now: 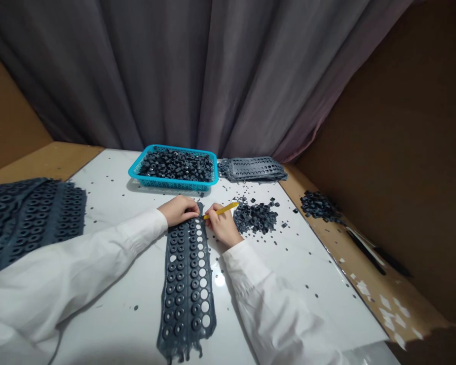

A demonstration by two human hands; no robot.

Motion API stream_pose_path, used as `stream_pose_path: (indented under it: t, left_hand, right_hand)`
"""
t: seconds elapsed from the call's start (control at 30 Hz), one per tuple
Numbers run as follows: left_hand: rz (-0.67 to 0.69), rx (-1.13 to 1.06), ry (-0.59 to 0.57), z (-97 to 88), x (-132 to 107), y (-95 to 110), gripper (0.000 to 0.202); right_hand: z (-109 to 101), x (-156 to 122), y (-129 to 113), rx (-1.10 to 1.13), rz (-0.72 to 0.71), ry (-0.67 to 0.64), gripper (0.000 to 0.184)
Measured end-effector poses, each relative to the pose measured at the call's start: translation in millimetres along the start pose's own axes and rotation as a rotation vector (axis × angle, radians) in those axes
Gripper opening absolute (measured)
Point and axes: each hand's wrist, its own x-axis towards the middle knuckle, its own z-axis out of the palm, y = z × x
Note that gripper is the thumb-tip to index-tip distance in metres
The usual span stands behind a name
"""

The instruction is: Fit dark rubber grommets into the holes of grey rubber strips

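Note:
A long dark grey rubber strip (186, 284) full of moulded rings lies lengthwise on the white table (319, 263) in front of me. Its right-hand column shows punched-out holes. My left hand (180, 209) is closed with fingers curled, pressing down on the strip's far end. My right hand (222, 225) grips a yellow stick tool (222, 209) like a pen, its tip touching the strip's far right corner. Just to the right of that hand sits a pile of loose dark rubber rings (255, 217).
A blue basket (173, 181) of dark rings stands at the back. Emptied strips (253, 169) are stacked to its right. More full strips (26, 218) lie at the left. Another ring heap (318, 205) and dark tools (368, 251) rest on the brown ledge at right. Small black specks litter the table.

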Motion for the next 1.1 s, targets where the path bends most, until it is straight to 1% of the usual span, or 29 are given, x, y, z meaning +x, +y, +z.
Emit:
stream_pose_path:
  t: [0.07,0.13,0.2,0.27,0.33,0.37,0.43,0.53,0.57,0.6,0.7,0.73,0.8,0.87,0.93,0.97,1.0,1.03,1.1]
  left_hand:
    - [-0.032,0.020,0.040,-7.0,3,-2,0.024]
    - [-0.104,0.070,0.052,-12.4,6,-4,0.027]
    - [-0.164,0.117,0.004,-14.3,8,-7,0.028]
    - [-0.200,0.140,-0.046,-13.5,11,-9,0.026]
    - [-0.228,0.141,-0.078,-13.8,14,-8,0.023]
    - [-0.245,0.139,-0.099,-15.5,16,-6,0.020]
    - [-0.269,0.127,-0.146,-23.7,20,0,0.013]
    - [-0.251,0.101,-0.168,-48.6,18,20,0.014]
    - [-0.230,0.091,-0.152,-59.4,15,30,0.017]
    - [-0.205,0.076,-0.130,-70.9,11,42,0.020]
    - [-0.125,-0.039,-0.039,-105.3,-5,81,0.027]
    - [-0.114,-0.091,0.017,-115.7,-12,93,0.028]
    - [-0.143,-0.209,0.176,-133.2,-26,112,0.029]
    - [-0.221,-0.353,0.366,-144.0,-43,122,0.031]
    - [-0.345,-0.543,0.507,-143.9,-65,121,0.030]
    - [-0.427,-0.649,0.548,-138.4,-79,118,0.028]
    - [-0.532,-0.764,0.561,-128.8,-95,114,0.025]
    - [-0.660,-0.860,0.560,-115.3,-112,111,0.021]
    - [-0.866,-1.030,0.549,-78.3,-146,109,0.013]
  right_hand:
    - [1,-2,0,0.014,-0.001,-0.004,0.013]
    - [2,-4,-2,0.042,0.013,0.010,0.014]
    - [1,-5,-6,0.088,0.023,0.061,0.014]
    - [-3,-5,-13,0.145,0.003,0.140,0.017]
    - [-11,-6,-22,0.192,-0.032,0.197,0.025]
    - [-16,-7,-27,0.205,-0.035,0.202,0.030]
    - [-24,-13,-36,0.200,-0.012,0.163,0.034]
    - [-29,-34,-42,0.153,0.006,0.012,0.031]
    - [-29,-43,-42,0.153,0.005,-0.054,0.033]
    - [-27,-52,-42,0.174,0.012,-0.113,0.039]
    - [-21,-80,-39,0.332,0.105,-0.251,0.060]
    - [-20,-86,-39,0.387,0.146,-0.287,0.064]
    - [-23,-94,-39,0.463,0.209,-0.359,0.067]
    - [-36,-94,-43,0.487,0.231,-0.415,0.064]
    - [-59,-86,-51,0.458,0.203,-0.414,0.058]
    - [-72,-79,-57,0.409,0.183,-0.403,0.054]
    - [-85,-71,-64,0.359,0.168,-0.375,0.050]
    - [-97,-61,-72,0.302,0.159,-0.341,0.047]
    - [-113,-39,-89,0.138,0.152,-0.270,0.041]
